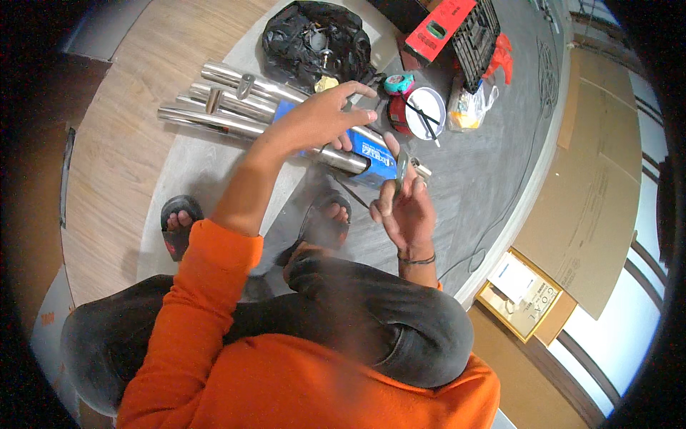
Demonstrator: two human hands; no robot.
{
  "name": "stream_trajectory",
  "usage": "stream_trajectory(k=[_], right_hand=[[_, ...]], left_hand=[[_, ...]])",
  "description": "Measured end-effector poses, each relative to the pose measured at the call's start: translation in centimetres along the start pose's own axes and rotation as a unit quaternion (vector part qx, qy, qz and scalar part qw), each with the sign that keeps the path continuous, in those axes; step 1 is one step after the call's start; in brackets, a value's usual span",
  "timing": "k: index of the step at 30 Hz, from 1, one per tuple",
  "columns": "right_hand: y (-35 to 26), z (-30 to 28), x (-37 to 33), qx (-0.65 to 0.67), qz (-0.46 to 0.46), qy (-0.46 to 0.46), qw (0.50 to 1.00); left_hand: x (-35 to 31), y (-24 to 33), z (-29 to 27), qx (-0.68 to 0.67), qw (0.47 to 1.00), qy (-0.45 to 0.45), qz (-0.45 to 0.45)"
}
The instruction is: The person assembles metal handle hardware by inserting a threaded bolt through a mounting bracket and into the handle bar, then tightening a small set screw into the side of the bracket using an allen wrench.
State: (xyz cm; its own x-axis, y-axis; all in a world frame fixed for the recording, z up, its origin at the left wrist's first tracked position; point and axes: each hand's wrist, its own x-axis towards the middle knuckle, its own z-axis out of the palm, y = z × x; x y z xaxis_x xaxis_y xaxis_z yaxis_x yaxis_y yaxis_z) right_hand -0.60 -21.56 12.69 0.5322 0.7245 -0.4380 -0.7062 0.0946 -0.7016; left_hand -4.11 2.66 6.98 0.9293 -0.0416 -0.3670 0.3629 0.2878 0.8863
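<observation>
A sandal (pixel 174 239) with a foot in it is on the floor (pixel 114 143) at the left. Shiny metal pipes (pixel 214 123) lie side by side, and their bare ends point left. Above them sits a black plastic bag (pixel 279 46), its top wide, with small metal parts (pixel 326 57) in it. A round yellow thing (pixel 326 84) is at the bag's lower edge.

The left hand (pixel 314 121) is over the pipes and hides part of them. Its fingers are bent and a bit spread; I cannot tell if they have hold of anything. A second sandal (pixel 314 222) is below. A blue wrap (pixel 380 166) goes around the right part of the pipes.

Just beside the wrap, the right hand (pixel 411 211) has its fingers closed around a small shiny thing (pixel 401 170). A thin dark stick (pixel 351 191) ends near those fingers.

Farther up are a blue-green tape measure (pixel 399 84) and a red tub with a white inside (pixel 433 101), where black strips (pixel 420 116) cross. Next come a red case (pixel 439 32), a see-through bag (pixel 468 114) with yellow and white things inside, and a black rack (pixel 473 46). At the far right, cardboard (pixel 582 179) lies near a gold frame (pixel 520 332).
</observation>
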Motion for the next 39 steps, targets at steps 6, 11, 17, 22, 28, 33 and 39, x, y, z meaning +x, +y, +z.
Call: stream_trajectory(k=[6, 11, 17, 22, 28, 33, 39], right_hand=[[-4.7, 4.1, -1.1, -0.220, -0.315, -0.129, 0.914], [-8.6, 2.2, -3.8, -0.149, -0.260, -0.206, 0.931], [-0.3, 0.9, -3.0, -0.683, -0.028, -0.114, 0.721], [-0.2, -0.8, -1.2, -0.709, 0.157, -0.052, 0.686], [4.8, -0.6, 3.2, -0.567, -0.127, 0.033, 0.813], [4.5, 0.4, 2.5, -0.501, 0.057, -0.010, 0.864], [-1.9, 2.5, 0.1, -0.352, -0.021, -0.077, 0.933]], left_hand=[[0.8, -0.6, 0.3, 0.016, 0.998, 0.035, 0.051], [0.8, -1.0, 0.5, -0.040, 0.997, 0.056, 0.030], [0.6, -2.0, 0.2, -0.358, 0.930, 0.046, -0.072], [0.4, -1.5, 1.7, -0.517, 0.852, 0.020, -0.084], [1.0, -1.1, 2.9, -0.532, 0.843, 0.021, -0.073], [1.4, -1.6, 1.5, -0.464, 0.886, 0.020, 0.002], [-0.1, -0.7, 0.9, -0.158, 0.987, 0.020, -0.019]])
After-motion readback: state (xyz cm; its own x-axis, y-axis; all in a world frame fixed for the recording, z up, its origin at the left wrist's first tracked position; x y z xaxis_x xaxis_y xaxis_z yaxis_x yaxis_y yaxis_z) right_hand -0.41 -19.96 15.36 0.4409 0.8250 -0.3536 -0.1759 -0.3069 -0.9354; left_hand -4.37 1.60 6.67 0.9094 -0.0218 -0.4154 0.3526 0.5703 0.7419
